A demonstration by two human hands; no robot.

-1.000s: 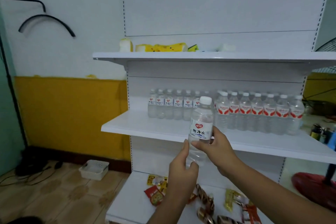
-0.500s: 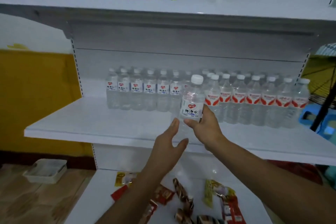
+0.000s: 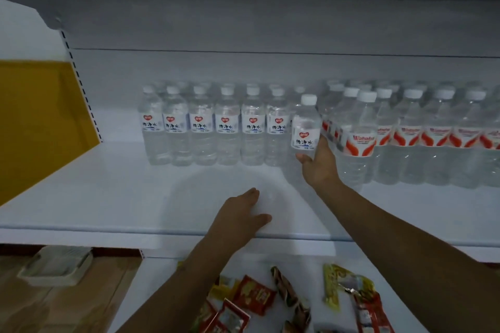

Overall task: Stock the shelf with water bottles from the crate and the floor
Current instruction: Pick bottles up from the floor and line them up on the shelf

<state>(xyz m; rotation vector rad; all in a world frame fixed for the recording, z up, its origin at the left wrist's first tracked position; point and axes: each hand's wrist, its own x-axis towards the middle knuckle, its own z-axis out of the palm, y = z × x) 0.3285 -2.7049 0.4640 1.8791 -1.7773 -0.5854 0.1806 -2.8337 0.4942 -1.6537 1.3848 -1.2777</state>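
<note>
On the left of the shelf (image 3: 108, 192) there's a row of white-label bottles (image 3: 213, 127). The left hand (image 3: 238, 217) hovers over the front edge, fingers loose and spread, holding nothing. The right hand (image 3: 318, 161) has the water bottle (image 3: 305, 127) upright, thumb and fingers wrapped round its lower half, squeezed between that row and the red-label bottles (image 3: 422, 135) on the right.

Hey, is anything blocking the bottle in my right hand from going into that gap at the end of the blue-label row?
Nothing visible does. The right hand holds the bottle at the gap between the blue-label row and the red-label bottles. The left hand rests near the shelf front edge, away from the gap.
</note>
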